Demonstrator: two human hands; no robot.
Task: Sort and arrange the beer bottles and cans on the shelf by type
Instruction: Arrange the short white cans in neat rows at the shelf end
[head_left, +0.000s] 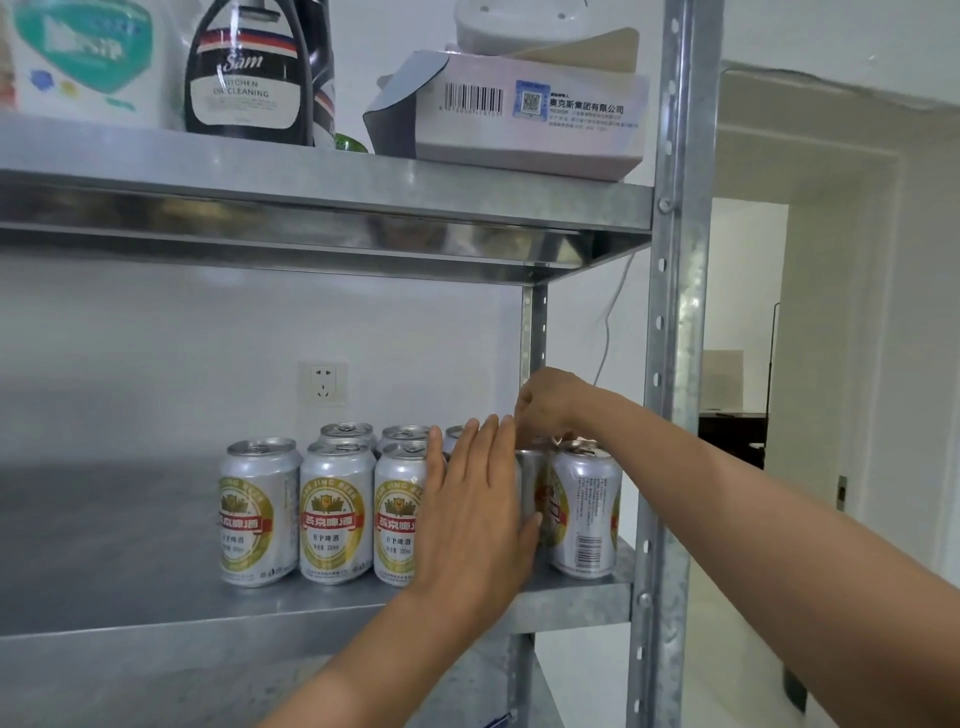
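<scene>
Yanjing beer cans (336, 514) on the metal shelf (130, 571)
Left hand (475, 514) flat, open against them; right hand (550, 402) curled over the back ones, grip unclear.

Silver beer cans (336, 512) are seen standing in two rows on the lower metal shelf (104, 571) at the centre of the frame. The left hand (472, 514) is laid flat against the front row, fingers straight. The right hand (550, 400) is held above the cans at the right, fingers curled downward; what they grip is hidden. On the upper shelf (311, 176) a black cleaner bottle (244, 78) and a white box (530, 119) are seen.
</scene>
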